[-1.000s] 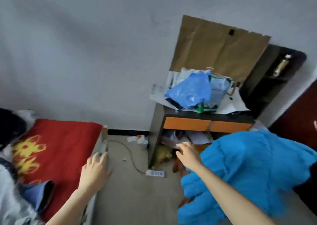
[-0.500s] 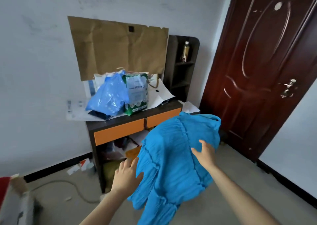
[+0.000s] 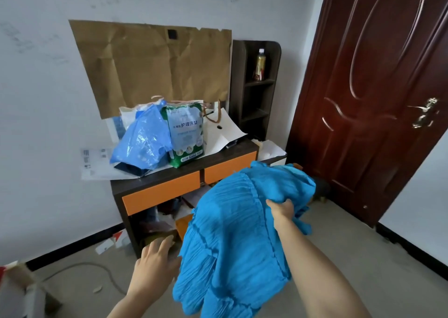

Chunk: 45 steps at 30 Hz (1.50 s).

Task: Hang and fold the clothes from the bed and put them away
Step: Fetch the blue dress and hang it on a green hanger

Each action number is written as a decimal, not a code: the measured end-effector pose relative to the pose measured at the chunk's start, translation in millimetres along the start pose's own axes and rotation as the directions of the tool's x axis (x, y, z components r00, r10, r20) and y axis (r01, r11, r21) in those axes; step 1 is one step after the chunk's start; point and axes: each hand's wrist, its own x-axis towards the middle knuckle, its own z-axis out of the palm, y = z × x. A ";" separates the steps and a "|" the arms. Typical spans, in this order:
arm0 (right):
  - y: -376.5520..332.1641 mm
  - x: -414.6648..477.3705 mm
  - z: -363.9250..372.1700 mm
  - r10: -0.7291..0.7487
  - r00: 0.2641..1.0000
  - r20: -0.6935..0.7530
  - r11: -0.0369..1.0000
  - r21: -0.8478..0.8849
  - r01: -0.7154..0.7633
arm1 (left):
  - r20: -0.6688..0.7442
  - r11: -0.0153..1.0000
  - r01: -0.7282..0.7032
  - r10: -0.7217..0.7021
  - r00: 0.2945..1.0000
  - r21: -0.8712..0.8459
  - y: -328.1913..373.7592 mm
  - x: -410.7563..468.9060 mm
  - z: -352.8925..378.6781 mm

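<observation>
In front of the dark wooden cabinet with orange drawers (image 3: 155, 183), your right hand (image 3: 281, 208) clutches the crinkled bright-blue fabric garment (image 3: 232, 225), your left hand (image 3: 155, 262) hangs loose-fingered just beside it, and a crumpled blue plastic bag (image 3: 143, 143) and a green-and-white pack (image 3: 186, 135) sit atop the cabinet.

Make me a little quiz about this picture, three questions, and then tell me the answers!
1. True or false: the right hand grips the blue garment.
2. Pick one. Where does the bottle stand?
A. on the floor
B. in the top compartment of the dark shelf unit
C. on the cabinet top
3. Fill the gap: the two drawer fronts are ___ in colour.

Key: 1 true; 2 B; 3 orange.
</observation>
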 end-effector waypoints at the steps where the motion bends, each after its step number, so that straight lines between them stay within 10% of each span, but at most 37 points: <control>1: 0.8 -1.3 1.6 -0.058 0.996 -0.072 0.997 -0.048 0.055 | -0.002 1.000 -0.003 0.003 1.000 -0.008 0.9 0.9 -1.2; 7: -23.6 -30.1 -15.1 -0.598 0.781 -0.177 0.799 -0.209 0.564 | -0.059 0.992 -0.065 0.059 0.996 -0.106 15.6 12.8 -15.9; 11: -45.4 -65.9 -18.1 -0.793 0.606 0.056 0.594 -0.146 0.791 | -0.032 0.968 -0.187 0.184 0.982 -0.168 48.0 24.1 -30.2; 18: -37.7 -85.2 -17.8 -0.611 0.755 0.237 0.734 -0.187 0.653 | 0.010 0.923 -0.264 0.278 0.961 -0.280 82.3 26.7 -24.6; 24: -30.8 -136.6 -17.6 -0.626 0.472 0.621 0.594 -0.014 0.805 | 0.000 0.906 -0.295 0.310 0.951 -0.303 60.0 23.7 -13.8; 33: -22.6 -198.9 -7.6 -0.328 0.329 0.885 0.832 0.106 0.545 | -0.085 0.822 -0.455 0.455 0.886 -0.342 1.3 -2.4 -29.0; 39: 6.7 -201.4 24.5 -0.180 0.421 0.889 0.885 -0.040 0.464 | -0.129 0.906 -0.199 0.162 0.978 -0.373 -67.1 -27.8 -45.2; 45: 32.8 -249.3 100.5 -0.135 0.338 0.931 0.870 -0.053 0.491 | -0.168 0.973 0.031 -0.071 0.983 -0.227 -151.7 -75.7 -65.4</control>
